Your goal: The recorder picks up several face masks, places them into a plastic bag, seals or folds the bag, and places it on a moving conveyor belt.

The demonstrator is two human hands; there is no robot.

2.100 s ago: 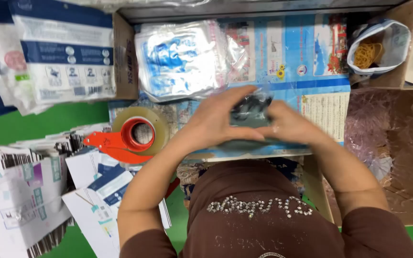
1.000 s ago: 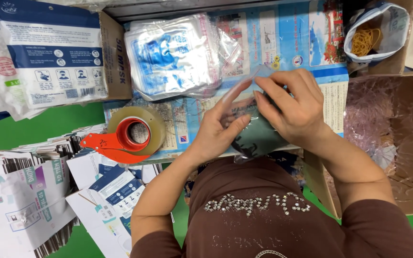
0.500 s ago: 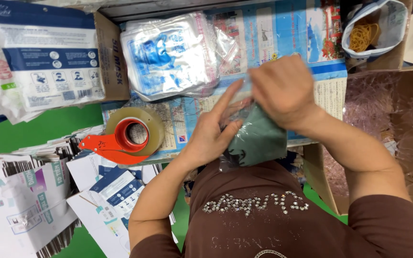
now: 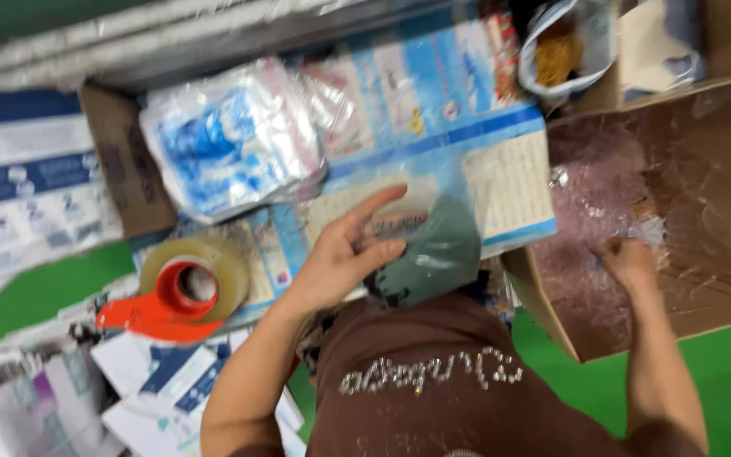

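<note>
My left hand (image 4: 344, 258) is at the middle, fingers stretched out and thumb pressed on a dark green soft item in a clear plastic bag (image 4: 437, 250), holding it just above my brown shirt. My right hand (image 4: 628, 258) is apart from it, reaching down into an open cardboard box (image 4: 543, 309) at the right. Its fingers rest on the crinkled clear wrap (image 4: 594, 199) inside the box. The view is blurred, so the grip of that hand is unclear.
A red tape dispenser with a tan tape roll (image 4: 179, 296) lies left of my left hand. Behind it are a stack of clear blue-and-white packets (image 4: 230, 152), a blue printed sheet (image 4: 467, 110), white and blue mailers (image 4: 27, 182), loose papers (image 4: 154, 385) and a bag of rubber bands (image 4: 560, 46).
My right hand has let go of the bagged green item and swung right into the cardboard box. My left hand stays on the item. The camera has shifted left.
</note>
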